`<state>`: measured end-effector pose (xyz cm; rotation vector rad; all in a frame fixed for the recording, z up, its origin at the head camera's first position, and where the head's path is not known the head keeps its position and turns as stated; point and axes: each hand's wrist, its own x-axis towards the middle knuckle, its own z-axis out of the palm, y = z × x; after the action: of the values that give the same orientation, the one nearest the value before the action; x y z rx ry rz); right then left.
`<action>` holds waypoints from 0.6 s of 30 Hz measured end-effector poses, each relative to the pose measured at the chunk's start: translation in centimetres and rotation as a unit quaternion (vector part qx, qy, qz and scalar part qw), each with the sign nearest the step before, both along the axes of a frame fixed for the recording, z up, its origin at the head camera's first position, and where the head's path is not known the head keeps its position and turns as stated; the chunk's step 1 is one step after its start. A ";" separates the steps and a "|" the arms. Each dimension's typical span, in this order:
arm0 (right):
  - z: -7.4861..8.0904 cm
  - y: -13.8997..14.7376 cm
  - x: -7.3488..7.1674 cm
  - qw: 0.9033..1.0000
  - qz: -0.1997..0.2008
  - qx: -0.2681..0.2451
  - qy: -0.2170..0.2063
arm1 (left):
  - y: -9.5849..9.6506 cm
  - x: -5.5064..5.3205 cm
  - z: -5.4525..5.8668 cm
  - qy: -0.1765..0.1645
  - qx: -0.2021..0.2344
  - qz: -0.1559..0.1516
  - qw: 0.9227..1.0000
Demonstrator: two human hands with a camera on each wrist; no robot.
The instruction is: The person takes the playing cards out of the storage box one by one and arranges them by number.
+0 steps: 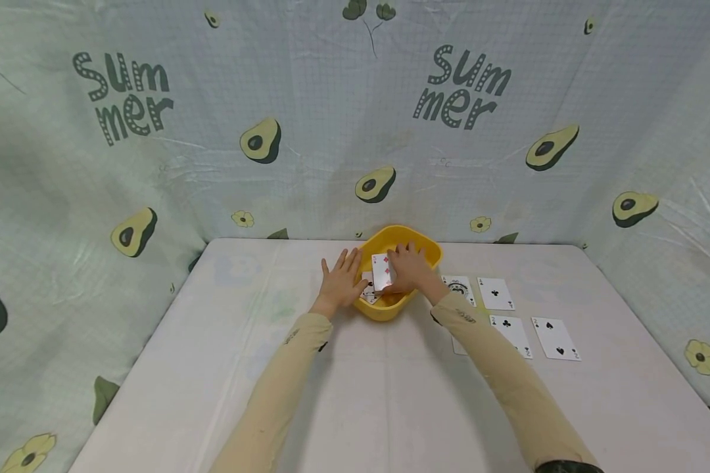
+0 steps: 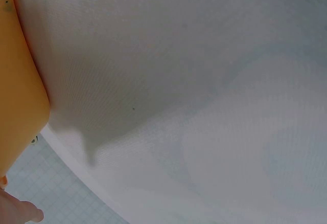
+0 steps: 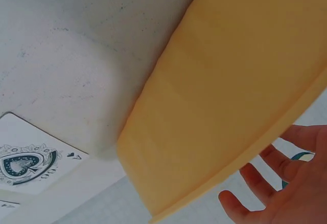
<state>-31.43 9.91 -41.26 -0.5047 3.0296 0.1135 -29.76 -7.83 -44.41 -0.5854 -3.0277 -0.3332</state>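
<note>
A yellow plastic basin (image 1: pixel 399 234) stands near the table's back edge with playing cards inside. My right hand (image 1: pixel 413 268) reaches over it, thumb and fingers at the edges of a red-suited playing card (image 1: pixel 382 270). In the right wrist view its bent fingers (image 3: pixel 258 183) show past the rim, and the card is hidden. A black-suited card (image 1: pixel 367 289) lies lower in the basin, partly covered. My left hand (image 1: pixel 340 284) is at the basin's left rim, fingers spread and the thumb pointing over the cards.
Face-up cards lie right of the basin: an ace of spades (image 3: pixel 23 163), an ace of clubs (image 1: pixel 497 293), a two of clubs (image 1: pixel 509 332) and a two of spades (image 1: pixel 556 339). Another card is mostly under the right sleeve (image 1: pixel 497 368). A printed cloth (image 1: pixel 331 118) hangs behind the table.
</note>
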 end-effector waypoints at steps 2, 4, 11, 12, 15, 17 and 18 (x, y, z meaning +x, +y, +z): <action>0.2 0.1 0.1 1.000 0.000 -0.002 0.008 | 0.0 0.0 0.0 0.000 0.003 0.000 1.000; 0.3 0.2 0.1 1.000 0.001 -0.002 0.015 | 0.0 0.0 0.0 0.000 0.006 -0.001 1.000; 1.0 0.9 0.7 1.000 0.000 -0.015 0.022 | 0.0 0.0 0.0 0.006 0.008 -0.005 1.000; 1.1 1.1 0.8 1.000 0.000 -0.016 0.024 | 0.0 0.0 0.0 0.008 0.008 -0.005 1.000; 1.4 1.6 1.1 0.999 0.000 -0.020 0.031 | -0.1 0.1 0.0 0.012 0.008 -0.005 1.000; 1.6 2.0 1.4 0.999 -0.001 -0.025 0.038 | -0.1 0.1 0.0 0.014 0.005 -0.004 1.000; 1.7 2.2 1.5 0.999 -0.002 -0.026 0.044 | -0.1 0.1 0.1 0.014 0.004 -0.004 1.000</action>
<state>-29.91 12.09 -39.58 -0.5111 3.1259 0.0577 -29.62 -7.93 -44.35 -0.5956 -2.9976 -0.3337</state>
